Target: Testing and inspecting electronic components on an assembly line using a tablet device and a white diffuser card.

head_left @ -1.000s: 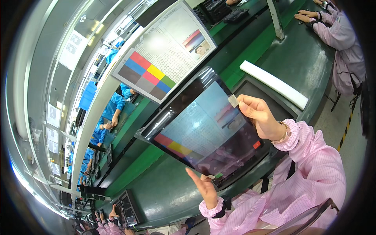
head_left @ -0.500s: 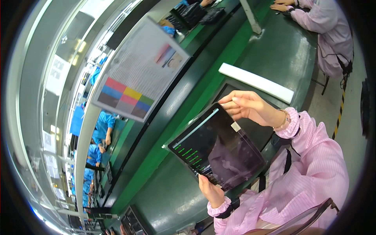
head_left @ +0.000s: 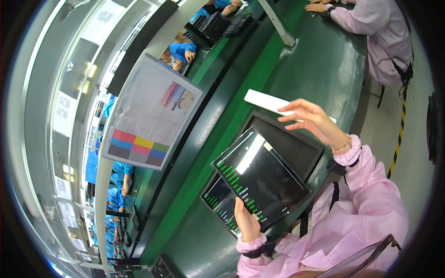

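Note:
My left hand [head_left: 248,223] grips the lower edge of a black tablet [head_left: 273,183], its thumb over the front. Lines of green text run along one side of the lit screen, and a bright glare streak crosses it. A second tablet [head_left: 214,198] with similar green lines shows partly from behind the first one's left edge; the rest of it is hidden. Off the tablet, my right hand [head_left: 317,123] hovers in the air with its fingers apart, holding nothing. Below it lies a shallow black tray [head_left: 301,150], partly covered by the first tablet.
A long white bar [head_left: 262,98] lies on the green bench [head_left: 320,69] beyond the tray. A printed sheet with coloured blocks [head_left: 153,111] hangs at the left. A co-worker in pink [head_left: 371,23] sits at the far right; others in blue work across the line.
My right hand has let go of the tablet's upper corner and lifted away, fingers spread. The tablet has shifted and tilted differently, and a second lit screen now shows beside it.

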The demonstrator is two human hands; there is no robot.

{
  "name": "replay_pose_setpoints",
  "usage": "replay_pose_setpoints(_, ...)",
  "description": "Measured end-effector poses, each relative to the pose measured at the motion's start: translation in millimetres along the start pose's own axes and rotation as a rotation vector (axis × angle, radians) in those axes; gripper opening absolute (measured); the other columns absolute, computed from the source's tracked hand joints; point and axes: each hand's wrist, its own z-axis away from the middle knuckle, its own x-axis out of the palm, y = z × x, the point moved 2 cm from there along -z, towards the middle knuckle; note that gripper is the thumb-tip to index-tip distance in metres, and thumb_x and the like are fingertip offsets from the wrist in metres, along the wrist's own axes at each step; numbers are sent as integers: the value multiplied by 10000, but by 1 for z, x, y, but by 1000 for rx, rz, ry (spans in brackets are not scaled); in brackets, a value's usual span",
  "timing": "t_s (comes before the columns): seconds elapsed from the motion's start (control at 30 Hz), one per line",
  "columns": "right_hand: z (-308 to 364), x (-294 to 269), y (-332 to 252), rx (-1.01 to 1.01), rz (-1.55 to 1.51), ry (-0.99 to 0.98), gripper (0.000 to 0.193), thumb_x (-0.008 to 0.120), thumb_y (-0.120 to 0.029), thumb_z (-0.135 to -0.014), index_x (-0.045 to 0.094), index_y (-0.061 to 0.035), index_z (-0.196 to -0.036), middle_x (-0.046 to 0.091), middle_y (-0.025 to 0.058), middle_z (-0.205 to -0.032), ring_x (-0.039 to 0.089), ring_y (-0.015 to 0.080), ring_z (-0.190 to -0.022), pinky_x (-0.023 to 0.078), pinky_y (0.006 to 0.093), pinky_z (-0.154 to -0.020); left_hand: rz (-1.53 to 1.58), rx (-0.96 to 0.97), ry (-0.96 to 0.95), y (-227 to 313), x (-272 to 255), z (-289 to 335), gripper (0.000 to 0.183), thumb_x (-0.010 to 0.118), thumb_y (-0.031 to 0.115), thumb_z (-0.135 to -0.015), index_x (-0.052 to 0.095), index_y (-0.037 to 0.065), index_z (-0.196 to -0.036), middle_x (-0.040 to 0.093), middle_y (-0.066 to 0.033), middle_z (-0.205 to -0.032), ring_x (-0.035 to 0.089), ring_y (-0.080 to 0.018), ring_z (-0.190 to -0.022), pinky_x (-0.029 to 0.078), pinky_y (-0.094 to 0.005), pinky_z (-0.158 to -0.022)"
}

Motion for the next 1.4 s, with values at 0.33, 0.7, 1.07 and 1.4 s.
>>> replay_pose_setpoints(0.33, 65, -54, 22, 212, 491, 64, 277, 502, -192, -940, 528, -13, -1150, 568, 114, -1180, 551, 200, -1096, 459, 344, -922, 112, -254, 76, -58, 16, -81, 347, 379, 293, -996, 503, 33, -1190, 569, -91, -1195, 549, -248, -1074, 422, -403, -960)
replay_pose_setpoints(0.7, 70, -55, 46, 259, 1086, -145, 592, 589, -154, -879, 335, -43, -1402, 437, 180, -1378, 448, 291, -1248, 359, 362, -1020, -181, -65, -287, 13, 32, -3, 559, 383, 254, -993, 192, -34, -1431, 150, -123, -1526, 81, -206, -1423, 38, -338, -1158)
replay_pose_setpoints(1.07, 60, 1, 98, 306, 974, -137, 614, 545, 102, -812, 357, -26, -1382, 478, 226, -1328, 447, 271, -1266, 341, 316, -1039, -92, -192, -470, 14, -63, 81, 489, 361, 309, -999, 378, -45, -1337, 559, -202, -1202, 526, -272, -1156, 349, -389, -1041)
replay_pose_setpoints(1.4, 23, 174, 230, 421, 1025, -825, 710, 608, -245, -854, 264, 71, -1388, 410, 265, -1364, 448, 343, -1245, 356, 351, -1045, -81, 63, -232, 43, -141, 122, 408, 358, 207, -992, 423, -56, -1295, 600, -218, -1105, 558, -292, -1091, 360, -404, -1016)
